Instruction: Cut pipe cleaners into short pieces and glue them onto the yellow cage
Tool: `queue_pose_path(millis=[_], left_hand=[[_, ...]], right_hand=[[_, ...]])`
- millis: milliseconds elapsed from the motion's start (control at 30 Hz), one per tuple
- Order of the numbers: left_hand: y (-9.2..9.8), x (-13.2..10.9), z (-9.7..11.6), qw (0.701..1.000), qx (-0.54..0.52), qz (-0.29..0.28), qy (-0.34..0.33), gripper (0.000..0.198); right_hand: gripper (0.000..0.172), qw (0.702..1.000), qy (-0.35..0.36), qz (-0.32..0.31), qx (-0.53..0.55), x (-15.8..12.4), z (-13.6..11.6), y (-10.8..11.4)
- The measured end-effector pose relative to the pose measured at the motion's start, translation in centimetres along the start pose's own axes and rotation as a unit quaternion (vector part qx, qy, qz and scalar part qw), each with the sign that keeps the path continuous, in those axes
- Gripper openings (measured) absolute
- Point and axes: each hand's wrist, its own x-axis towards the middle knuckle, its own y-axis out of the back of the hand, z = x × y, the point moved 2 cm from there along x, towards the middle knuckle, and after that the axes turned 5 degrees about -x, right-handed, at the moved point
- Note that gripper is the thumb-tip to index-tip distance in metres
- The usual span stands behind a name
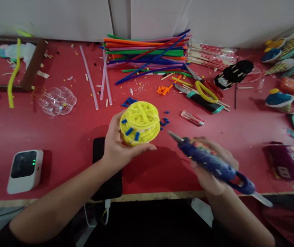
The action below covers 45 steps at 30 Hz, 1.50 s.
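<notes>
My left hand point(118, 144) is closed around a round yellow pipe-cleaner piece point(143, 118), holding it above the red table. Short blue bits point(129, 131) are stuck along its lower side. In my right hand point(214, 168) is a dark blue glue gun point(208, 163), with a glue stick point(262, 199) out of its back end. Its metal nozzle points toward the yellow piece and stays apart from it. Behind the piece lie more cut blue pieces point(129, 101), with others point(165, 121) to its right.
Pipe cleaners point(147, 53) are piled at the back. Right of them lie scissors point(206, 91), a box cutter point(203, 102) and a lighter point(192, 118). A phone point(108, 187) is under my left forearm. At left are a white device point(25, 171), a clear tray point(56, 100) and a brown frame point(33, 65).
</notes>
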Motion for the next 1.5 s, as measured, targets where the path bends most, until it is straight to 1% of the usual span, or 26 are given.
queue_pose_path(millis=[100, 167, 267, 567, 833, 1033, 1133, 1233, 1333, 1500], left_hand=[[0.2, 0.0, -0.2, 1.0, 0.022, -0.007, -0.002, 0.091], [0.3, -0.1, -0.2, 0.999, 0.031, -0.009, -0.014, 0.092], [0.3, -0.2, -0.2, 0.999, 0.038, -0.003, -0.032, 0.093], [0.4, 0.1, -0.3, 0.994, 0.073, -0.02, -0.084, 0.096], [0.6, 0.1, -0.2, 0.993, 0.09, -0.021, -0.075, 0.099], [0.7, 0.3, 0.2, 0.991, 0.104, -0.029, -0.082, 0.097], [0.7, 0.3, 0.3, 0.99, 0.108, -0.029, -0.09, 0.095], [0.7, 0.3, 0.2, 0.99, 0.105, -0.023, -0.094, 0.097], [0.8, 0.3, 0.2, 0.989, 0.113, -0.024, -0.094, 0.098], [0.9, 0.3, 0.1, 0.989, 0.115, -0.026, -0.085, 0.097]], right_hand=[[0.017, 0.999, 0.048, 0.014, 0.002, 0.8, -1.8, -0.1], [0.018, 0.998, 0.053, 0.018, -0.01, 1.3, -2.2, -0.3], [0.018, 0.999, 0.043, 0.029, -0.016, 1.5, -2.0, -0.4], [0.016, 0.999, 0.039, 0.013, -0.017, 1.4, -1.6, -0.5], [0.014, 0.999, 0.036, 0.032, -0.017, 1.5, -1.6, -0.5], [0.014, 0.998, 0.044, 0.029, -0.016, 1.5, -1.5, -0.5], [0.015, 0.999, 0.038, 0.025, -0.013, 1.5, -1.4, -0.5], [0.013, 0.999, 0.03, 0.03, -0.009, 1.3, -1.3, -0.6], [0.011, 0.999, 0.024, 0.043, -0.006, 1.1, -1.2, -0.6], [0.011, 0.999, 0.027, 0.041, -0.006, 1.2, -1.2, -0.6]])
